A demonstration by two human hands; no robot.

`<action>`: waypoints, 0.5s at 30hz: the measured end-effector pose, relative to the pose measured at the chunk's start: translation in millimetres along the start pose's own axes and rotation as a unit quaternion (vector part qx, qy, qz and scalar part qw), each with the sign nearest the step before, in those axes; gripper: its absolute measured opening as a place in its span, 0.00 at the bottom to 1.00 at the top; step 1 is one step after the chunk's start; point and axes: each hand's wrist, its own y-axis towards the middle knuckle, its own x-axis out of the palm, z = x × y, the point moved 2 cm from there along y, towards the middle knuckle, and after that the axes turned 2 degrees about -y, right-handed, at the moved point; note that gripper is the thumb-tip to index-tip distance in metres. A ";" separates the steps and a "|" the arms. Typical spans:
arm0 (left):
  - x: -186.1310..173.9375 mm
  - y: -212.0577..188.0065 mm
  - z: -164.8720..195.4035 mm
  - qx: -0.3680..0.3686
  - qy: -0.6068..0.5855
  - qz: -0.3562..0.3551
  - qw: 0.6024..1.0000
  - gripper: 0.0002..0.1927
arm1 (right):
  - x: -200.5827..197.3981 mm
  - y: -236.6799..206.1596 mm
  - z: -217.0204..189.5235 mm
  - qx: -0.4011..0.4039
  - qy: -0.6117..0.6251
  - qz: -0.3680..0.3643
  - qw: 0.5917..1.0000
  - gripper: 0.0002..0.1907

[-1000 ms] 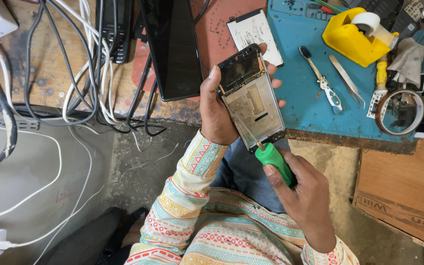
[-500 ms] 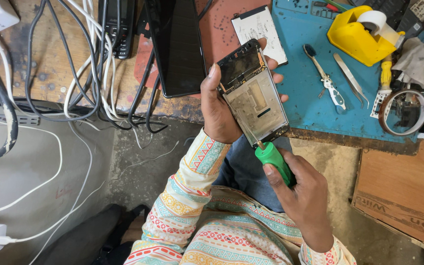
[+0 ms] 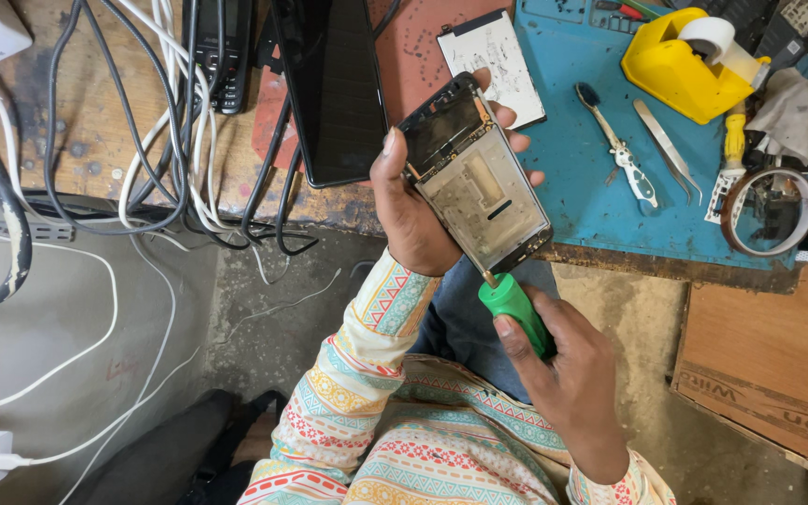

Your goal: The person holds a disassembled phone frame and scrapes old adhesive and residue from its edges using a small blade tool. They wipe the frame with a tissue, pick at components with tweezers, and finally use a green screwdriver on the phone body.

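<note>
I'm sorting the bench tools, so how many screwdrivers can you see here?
2 clearly. A green-handled screwdriver is in the right hand, its tip at the opened phone that the left hand holds. A yellow-handled screwdriver lies on the blue mat. The top-right clutter may hide more.

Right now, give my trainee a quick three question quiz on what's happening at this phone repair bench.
1. True or false: the left hand grips the opened phone frame.
2. Which colour is the screwdriver handle in the right hand? A red, B green, C black.
3. Fill in: the tweezers lie on the ____ mat.

Key: 1 true; 2 B; 3 blue.
</note>
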 end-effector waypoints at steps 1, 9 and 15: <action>-0.5 -1.4 -1.6 0.015 -0.005 0.003 1.000 0.42 | 1.5 -1.5 0.0 -0.002 0.007 0.000 1.000 0.20; -5.9 0.1 -2.1 0.059 -0.016 0.036 0.997 0.43 | 9.3 -2.8 6.1 -0.034 0.020 -0.003 0.999 0.19; -2.6 0.6 -1.0 0.045 0.007 0.007 0.999 0.42 | 1.8 1.7 11.4 -0.047 0.013 -0.004 0.999 0.19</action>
